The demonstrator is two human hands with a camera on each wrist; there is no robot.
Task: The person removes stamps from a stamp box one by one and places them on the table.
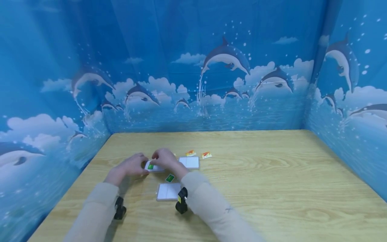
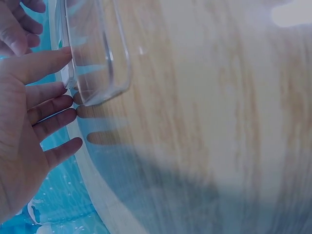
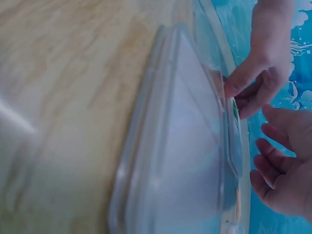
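My left hand [image 1: 133,165] grips the left end of a flat clear box with a white inside [image 1: 157,169], thumb on the near side and fingers on the far side. On that box lies a small green card [image 1: 151,166]. My right hand [image 1: 166,159] is bent over the box's right part, its fingers near the green card. In the right wrist view the right hand's [image 3: 285,163] fingers are loosely curled, with nothing visible between them. The left wrist view shows the left hand [image 2: 29,117] touching the edge of a clear box [image 2: 92,58].
Another green card [image 1: 170,178] lies on the wooden table [image 1: 257,181] in front of the hands. A second white-bottomed box [image 1: 189,162] stands to the right, a third [image 1: 167,192] nearer. Two orange-and-yellow cards [image 1: 190,153] lie behind. A dolphin-print curtain [image 1: 169,67] surrounds the table.
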